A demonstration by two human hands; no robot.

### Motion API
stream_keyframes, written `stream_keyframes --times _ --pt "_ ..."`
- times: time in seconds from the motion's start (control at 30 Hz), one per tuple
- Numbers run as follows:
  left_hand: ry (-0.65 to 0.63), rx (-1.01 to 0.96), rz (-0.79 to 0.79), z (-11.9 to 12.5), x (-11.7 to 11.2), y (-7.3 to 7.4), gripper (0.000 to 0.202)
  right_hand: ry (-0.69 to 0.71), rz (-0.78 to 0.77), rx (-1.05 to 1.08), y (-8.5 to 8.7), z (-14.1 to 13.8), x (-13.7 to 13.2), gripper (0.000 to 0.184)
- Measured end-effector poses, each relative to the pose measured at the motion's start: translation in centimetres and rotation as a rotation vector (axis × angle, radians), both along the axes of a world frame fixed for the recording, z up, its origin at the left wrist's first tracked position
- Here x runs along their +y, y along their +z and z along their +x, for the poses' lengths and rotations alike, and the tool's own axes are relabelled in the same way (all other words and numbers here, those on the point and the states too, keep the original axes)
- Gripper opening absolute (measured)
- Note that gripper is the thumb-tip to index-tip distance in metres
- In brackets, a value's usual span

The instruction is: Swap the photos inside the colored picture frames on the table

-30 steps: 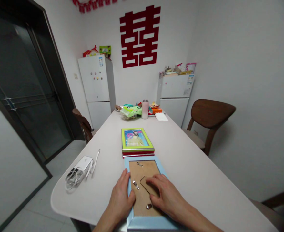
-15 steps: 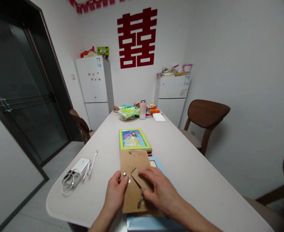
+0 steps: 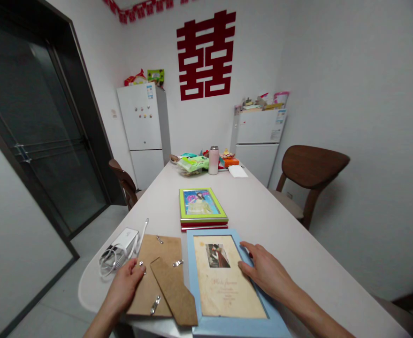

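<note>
My left hand [image 3: 126,283] grips the left edge of a brown backboard [image 3: 165,247], its thumb on top near a metal clip. The board has several metal clips and a hinged stand leg [image 3: 174,291] that slants toward the lower right. Beside it on the table lies a light blue photo frame [image 3: 194,267] with a cream paper insert [image 3: 213,291] and a small printed picture in it. My right hand [image 3: 264,272] is at the frame's right side, thumb and forefinger apart, fingertips touching the blue border and insert edge.
Beyond the blue frame, a green-edged framed picture [image 3: 201,204] lies on a red frame [image 3: 204,226]. A white charger with cable [image 3: 120,249] is at the left. A pink bottle [image 3: 213,160] and snack bags [image 3: 194,164] stand at the far end. Wooden chairs [image 3: 312,164] flank the table.
The backboard, formerly over the blue frame, has moved left in my left hand, uncovering the frame and insert. My right hand has left the stand leg for the frame's right side.
</note>
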State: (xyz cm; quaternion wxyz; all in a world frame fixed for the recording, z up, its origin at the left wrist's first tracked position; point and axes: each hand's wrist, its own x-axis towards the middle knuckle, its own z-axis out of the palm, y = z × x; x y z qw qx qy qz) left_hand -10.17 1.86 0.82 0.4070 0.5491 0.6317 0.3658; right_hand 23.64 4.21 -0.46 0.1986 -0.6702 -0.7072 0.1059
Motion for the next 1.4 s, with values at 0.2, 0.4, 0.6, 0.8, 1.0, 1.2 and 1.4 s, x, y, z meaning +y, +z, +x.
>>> stream_keyframes --times 0.2,0.4,0.6,0.8,1.0,1.2,1.4 --pt "0.152 0.360 0.134 -0.1 0.4 -0.5 0.046 -0.006 -0.018 -0.002 -0.1 0.0 0.5 0.049" --pt "0.044 0.646 0.342 3.9 -0.8 0.4 0.040 -0.104 -0.125 0.493 1.8 -0.1 0.1 0.056" --pt "-0.324 0.242 0.372 13.7 -2.4 1.5 0.058 0.018 -0.371 1.177 4.5 -1.2 -1.3 0.072" --pt "-0.539 0.297 0.602 17.7 -3.4 2.0 0.064 0.020 -0.284 1.079 4.7 -1.6 -1.2 0.075" --pt "-0.071 0.337 0.634 12.2 -2.8 2.9 0.045 -0.065 -0.107 0.650 1.3 0.4 0.5 0.061" --pt "0.060 0.443 0.412 6.7 -3.1 0.4 0.038 -0.131 0.009 0.293 -0.6 1.2 1.3 0.051" --pt "0.006 0.617 0.435 5.9 -3.6 -1.6 0.034 -0.115 0.036 0.108 -0.8 1.0 1.1 0.049"
